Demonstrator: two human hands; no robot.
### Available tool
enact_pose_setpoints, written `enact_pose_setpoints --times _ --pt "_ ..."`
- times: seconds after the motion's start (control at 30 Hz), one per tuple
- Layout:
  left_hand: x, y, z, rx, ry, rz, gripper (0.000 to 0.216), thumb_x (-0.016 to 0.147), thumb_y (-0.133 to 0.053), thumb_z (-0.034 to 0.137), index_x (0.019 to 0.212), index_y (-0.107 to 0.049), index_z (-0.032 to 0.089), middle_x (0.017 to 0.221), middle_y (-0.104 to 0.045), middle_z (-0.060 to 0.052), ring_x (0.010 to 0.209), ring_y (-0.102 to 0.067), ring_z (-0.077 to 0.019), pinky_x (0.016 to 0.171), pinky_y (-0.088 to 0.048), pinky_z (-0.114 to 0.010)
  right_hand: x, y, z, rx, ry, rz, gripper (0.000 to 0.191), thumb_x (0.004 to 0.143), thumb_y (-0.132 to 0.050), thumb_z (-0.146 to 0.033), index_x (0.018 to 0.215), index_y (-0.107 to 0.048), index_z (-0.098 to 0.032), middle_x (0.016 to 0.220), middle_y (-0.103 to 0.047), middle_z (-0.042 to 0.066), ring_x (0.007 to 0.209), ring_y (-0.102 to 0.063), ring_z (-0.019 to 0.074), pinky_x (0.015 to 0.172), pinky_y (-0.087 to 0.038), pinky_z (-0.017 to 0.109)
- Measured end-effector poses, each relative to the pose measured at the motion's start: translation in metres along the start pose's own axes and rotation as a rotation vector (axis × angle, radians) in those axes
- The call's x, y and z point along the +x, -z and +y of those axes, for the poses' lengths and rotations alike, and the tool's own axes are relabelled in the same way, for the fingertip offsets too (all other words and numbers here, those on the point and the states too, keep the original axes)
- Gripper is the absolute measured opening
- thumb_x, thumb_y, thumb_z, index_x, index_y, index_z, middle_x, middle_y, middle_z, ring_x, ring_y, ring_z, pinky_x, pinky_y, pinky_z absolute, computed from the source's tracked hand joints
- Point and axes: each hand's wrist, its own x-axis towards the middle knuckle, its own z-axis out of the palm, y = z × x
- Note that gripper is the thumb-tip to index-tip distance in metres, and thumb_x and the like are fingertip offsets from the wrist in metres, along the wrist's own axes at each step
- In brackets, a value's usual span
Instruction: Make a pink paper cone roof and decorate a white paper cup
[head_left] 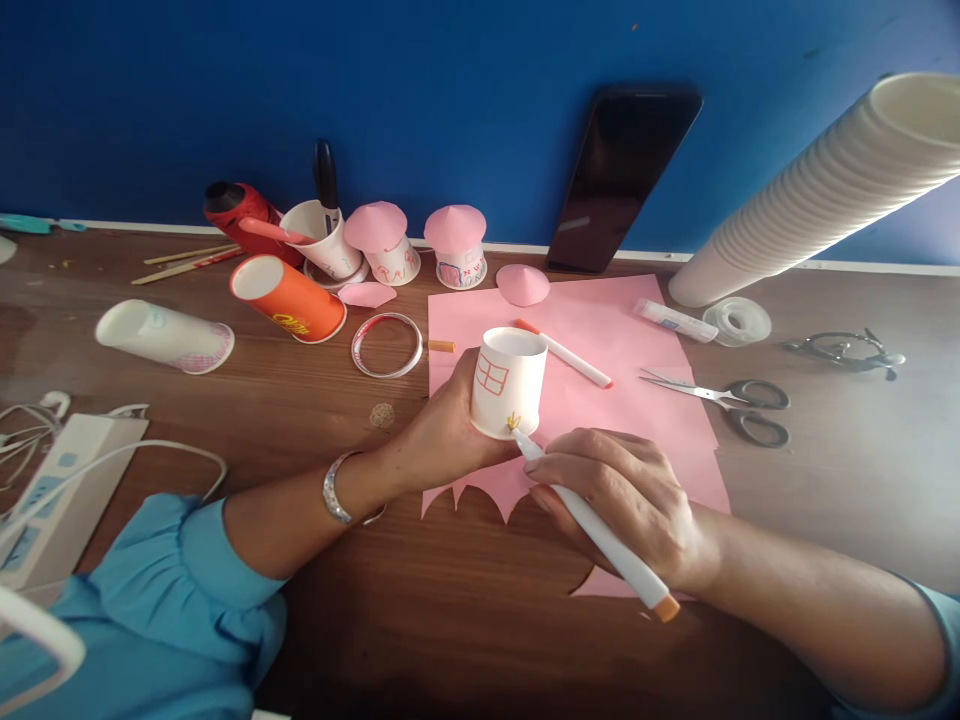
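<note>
My left hand (457,420) is closed around a white paper cup (517,375) turned so its drawn side faces me. A window outline in reddish-orange and a small yellow plant-like mark show on the cup. In my right hand (630,490) is a white marker (607,535) with an orange end; its tip touches the cup near the yellow mark, low on the wall. Pink paper (615,380) with scalloped cut edges lies under both hands. On it rest a red-ended marker (574,358) and a pink paper cone (523,285). An orange marker cap (442,346) sits just left of the cup.
Two cups with pink cone roofs (455,228) stand along the blue wall, beside a phone (626,180). Scissors (739,400), a tape roll (739,322) and a tall cup stack (817,190) are at right. An orange cup (289,300) and a power strip (75,480) are at left.
</note>
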Motion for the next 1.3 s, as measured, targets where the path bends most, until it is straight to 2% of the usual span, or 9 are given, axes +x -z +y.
enact_pose_setpoints --times 0.47,0.63,0.8,0.9,1.03,1.13,1.3 --pt "0.0 0.003 0.002 0.036 -0.039 0.001 0.071 0.065 -0.093 0.033 0.119 -0.048 0.024 0.1 -0.063 -0.004 0.098 -0.063 -0.0254 0.076 -0.055 -0.036 0.003 0.004 -0.003 0.034 0.003 0.028 0.016 0.096 -0.06 -0.011 0.111 -0.061 -0.014 0.084 -0.068 0.004 0.071 -0.067 0.0155 0.06 -0.061 0.029" --pt "0.001 0.009 0.009 -0.054 0.004 -0.086 0.071 0.065 -0.094 0.036 0.121 -0.051 0.023 0.097 -0.066 -0.005 0.097 -0.066 -0.0269 0.075 -0.057 -0.038 0.0 0.007 -0.001 0.003 -0.067 0.114 0.017 0.106 -0.049 -0.025 0.115 -0.061 -0.018 0.096 -0.065 0.007 0.078 -0.067 0.0146 0.063 -0.059 0.027" --pt "0.001 0.017 0.003 -0.212 0.032 -0.121 0.073 0.06 -0.095 0.04 0.119 -0.055 0.022 0.11 -0.07 -0.01 0.103 -0.069 -0.0304 0.084 -0.06 -0.046 0.002 0.008 0.003 0.018 -0.091 0.102 0.023 0.108 -0.046 -0.038 0.115 -0.058 -0.019 0.093 -0.063 0.006 0.077 -0.066 0.0159 0.064 -0.058 0.029" --pt "0.0 0.021 0.0 -0.32 0.027 -0.18 0.067 0.065 -0.093 0.043 0.119 -0.058 0.023 0.108 -0.073 -0.011 0.103 -0.072 -0.0306 0.09 -0.06 -0.049 0.004 0.009 0.004 0.037 -0.068 0.084 0.02 0.109 -0.044 -0.033 0.112 -0.057 -0.019 0.088 -0.063 0.004 0.077 -0.066 0.0153 0.064 -0.058 0.028" --pt "-0.001 0.024 -0.002 -0.371 0.046 -0.209 0.072 0.061 -0.096 0.04 0.121 -0.06 0.022 0.108 -0.073 -0.011 0.104 -0.071 -0.0304 0.089 -0.059 -0.046 0.006 0.01 0.003 0.026 -0.056 0.088 0.015 0.107 -0.048 -0.026 0.111 -0.058 -0.017 0.089 -0.065 0.005 0.078 -0.067 0.0151 0.063 -0.057 0.027" --pt "0.0 0.023 -0.005 -0.356 0.042 -0.168 0.077 0.059 -0.096 0.042 0.121 -0.058 0.02 0.105 -0.072 -0.01 0.101 -0.07 -0.0294 0.086 -0.058 -0.044 0.006 0.009 0.001 0.06 -0.052 0.073 0.011 0.103 -0.053 -0.022 0.111 -0.059 -0.018 0.089 -0.067 0.004 0.081 -0.069 0.0156 0.066 -0.059 0.027" --pt "0.002 0.019 -0.012 -0.172 -0.004 -0.084 0.077 0.061 -0.096 0.035 0.124 -0.053 0.019 0.11 -0.067 -0.01 0.099 -0.067 -0.027 0.083 -0.058 -0.041 0.005 0.003 -0.002 0.127 -0.03 0.089 0.017 0.096 -0.056 -0.014 0.113 -0.058 -0.013 0.085 -0.069 0.005 0.074 -0.069 0.0162 0.064 -0.06 0.028"
